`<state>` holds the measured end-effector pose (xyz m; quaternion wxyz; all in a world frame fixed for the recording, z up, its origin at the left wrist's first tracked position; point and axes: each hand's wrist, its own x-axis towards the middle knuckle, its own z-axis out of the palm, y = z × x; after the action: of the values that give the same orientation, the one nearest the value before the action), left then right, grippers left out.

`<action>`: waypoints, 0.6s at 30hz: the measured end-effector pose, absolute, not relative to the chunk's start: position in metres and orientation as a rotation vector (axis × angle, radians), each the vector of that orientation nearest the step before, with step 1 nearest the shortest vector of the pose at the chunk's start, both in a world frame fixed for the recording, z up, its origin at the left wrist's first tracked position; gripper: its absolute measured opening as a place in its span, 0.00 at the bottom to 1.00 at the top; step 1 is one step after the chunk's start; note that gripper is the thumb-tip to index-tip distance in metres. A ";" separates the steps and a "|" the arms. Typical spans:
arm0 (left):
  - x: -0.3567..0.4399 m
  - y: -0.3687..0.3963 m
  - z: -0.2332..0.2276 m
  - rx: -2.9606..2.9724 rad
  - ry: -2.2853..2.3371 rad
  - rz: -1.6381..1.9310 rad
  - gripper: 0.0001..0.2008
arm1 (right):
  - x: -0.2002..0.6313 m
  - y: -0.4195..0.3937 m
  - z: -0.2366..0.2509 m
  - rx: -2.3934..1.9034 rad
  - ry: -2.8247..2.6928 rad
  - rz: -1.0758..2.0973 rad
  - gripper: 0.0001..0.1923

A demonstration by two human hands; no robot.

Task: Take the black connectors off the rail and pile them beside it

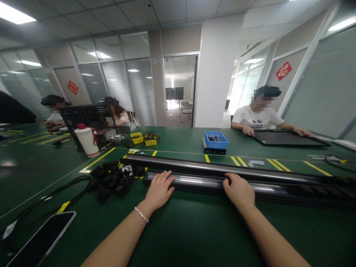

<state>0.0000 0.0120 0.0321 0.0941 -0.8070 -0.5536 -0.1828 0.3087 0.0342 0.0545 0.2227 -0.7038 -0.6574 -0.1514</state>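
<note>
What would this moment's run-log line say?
left hand: flat on near rail | right hand: fingers over same rail | far rail: parallel behind | black parts pile: left | green table

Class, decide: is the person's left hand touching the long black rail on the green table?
Touching. The head view shows the left hand lying flat, fingers on the near rail.

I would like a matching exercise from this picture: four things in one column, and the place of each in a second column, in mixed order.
Things:
1. left hand
2. blue bin
3. phone
4. white jug

Places:
A. near left corner of the green table, screen dark
B. far left, beside an open computer case
C. flat on the near long black rail, by its left end
D. middle of the table, beyond the rails

Pairs: 1-C, 2-D, 3-A, 4-B
</note>
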 end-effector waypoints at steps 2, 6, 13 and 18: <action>0.000 0.012 0.032 -2.395 -1.643 -0.543 0.19 | 0.307 0.034 0.053 -1.920 -1.823 -0.403 0.16; 0.000 0.012 0.033 -2.398 -1.647 -0.542 0.19 | 0.299 0.032 0.051 -1.863 -1.870 -0.387 0.16; 0.000 0.012 0.032 -2.406 -1.647 -0.537 0.20 | 0.289 0.031 0.049 -1.764 -1.965 -0.441 0.15; 0.000 0.013 0.031 -2.403 -1.656 -0.526 0.20 | 0.289 0.030 0.049 -1.781 -1.961 -0.435 0.15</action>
<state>-0.0003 0.0126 0.0315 0.0882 -0.8072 -0.5562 -0.1768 0.2892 0.0300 0.0486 0.2263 -0.6462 -0.7115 -0.1580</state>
